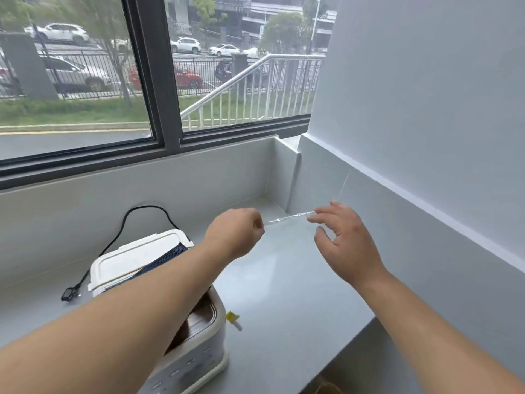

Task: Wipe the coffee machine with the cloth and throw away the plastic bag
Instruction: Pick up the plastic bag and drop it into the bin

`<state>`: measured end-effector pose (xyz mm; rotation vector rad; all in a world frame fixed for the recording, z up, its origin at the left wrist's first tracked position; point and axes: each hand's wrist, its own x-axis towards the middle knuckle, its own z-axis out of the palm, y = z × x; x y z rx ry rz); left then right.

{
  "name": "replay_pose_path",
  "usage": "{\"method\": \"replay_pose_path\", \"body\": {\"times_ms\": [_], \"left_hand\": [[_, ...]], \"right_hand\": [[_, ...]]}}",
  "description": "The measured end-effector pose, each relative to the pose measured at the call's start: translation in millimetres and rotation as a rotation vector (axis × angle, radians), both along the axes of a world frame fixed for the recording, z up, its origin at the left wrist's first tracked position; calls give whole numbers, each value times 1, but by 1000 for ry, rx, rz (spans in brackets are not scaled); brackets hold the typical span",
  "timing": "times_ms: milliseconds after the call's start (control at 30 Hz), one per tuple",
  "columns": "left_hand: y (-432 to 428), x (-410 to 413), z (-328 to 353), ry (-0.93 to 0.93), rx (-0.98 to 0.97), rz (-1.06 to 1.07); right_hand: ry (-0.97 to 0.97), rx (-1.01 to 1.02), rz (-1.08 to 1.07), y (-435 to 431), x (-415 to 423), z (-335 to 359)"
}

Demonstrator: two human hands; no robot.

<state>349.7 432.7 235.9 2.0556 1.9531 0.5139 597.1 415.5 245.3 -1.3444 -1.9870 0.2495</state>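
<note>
A clear plastic bag (289,217) is stretched in the air between my two hands, above the grey counter (284,280); its twisted top edge catches the light. My left hand (235,231) is a fist pinching the bag's left end. My right hand (343,237) holds the right end at its fingertips, the other fingers spread. The white coffee machine (133,260) stands at the lower left, partly hidden under my left forearm. A dark blue cloth (167,258) lies across its lid.
A black power cord (142,207) loops behind the machine, its plug (69,294) lying on the counter. A small yellow-and-white item (233,319) lies right of the machine. The window wall is behind, a white wall to the right. The counter's edge (341,348) drops off at lower right.
</note>
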Motion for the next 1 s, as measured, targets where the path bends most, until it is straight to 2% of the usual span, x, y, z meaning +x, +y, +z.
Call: {"method": "replay_pose_path", "body": {"times_ms": [67,167,267,367,467,600,733,900,1000], "left_hand": [[-16,-2,13,-197,-45,-12],[-39,-2,26,-522,-113,-65],[-60,4,35,-817,-175,-99],[-77,12,42,-993,-281,-137],[-89,23,45,-1075,-375,-185],[-93,38,46,-1178,-471,-248],[-91,62,45,-1198,-523,-303],[-84,94,37,-1191,-585,-305],[-76,111,29,-1198,-606,-279]], "right_hand": [[-12,7,-148,-25,1,10],[104,-158,-313,-62,1,15],[267,-472,-415,-86,0,13],[478,-821,-360,-104,2,8],[725,-993,-242,-122,9,1],[879,-1155,-204,-131,22,-15],[1058,-1297,-137,-139,48,-33],[1426,-1220,7,-142,91,-31],[1522,-1022,-87,-133,122,-24]]}}
